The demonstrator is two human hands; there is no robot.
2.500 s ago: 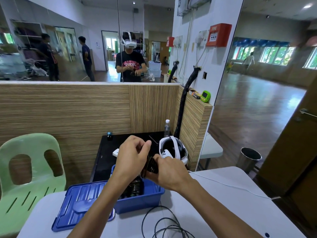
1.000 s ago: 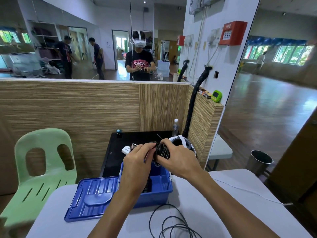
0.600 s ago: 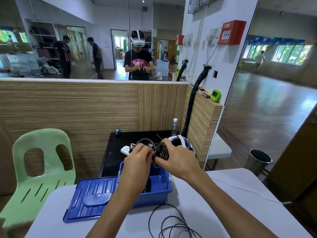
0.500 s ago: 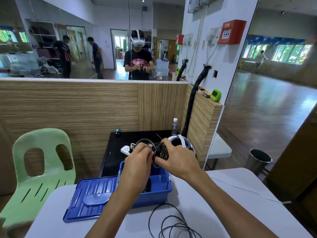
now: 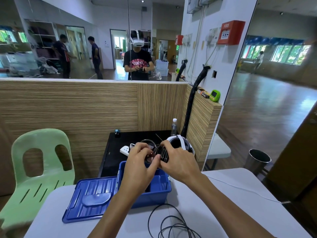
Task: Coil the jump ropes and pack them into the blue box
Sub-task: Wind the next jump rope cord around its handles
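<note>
The left hand and right hand pinch a tightly wound black jump rope coil between closed fingertips, above the open blue box near the white desk's far edge, while another loose rope lies by the near edge.

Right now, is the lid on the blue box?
No. The lid lies flat on the table left of the open blue box.

Raised the coiled jump rope from low over the blue box to above its rim; drew out a loop.
</note>
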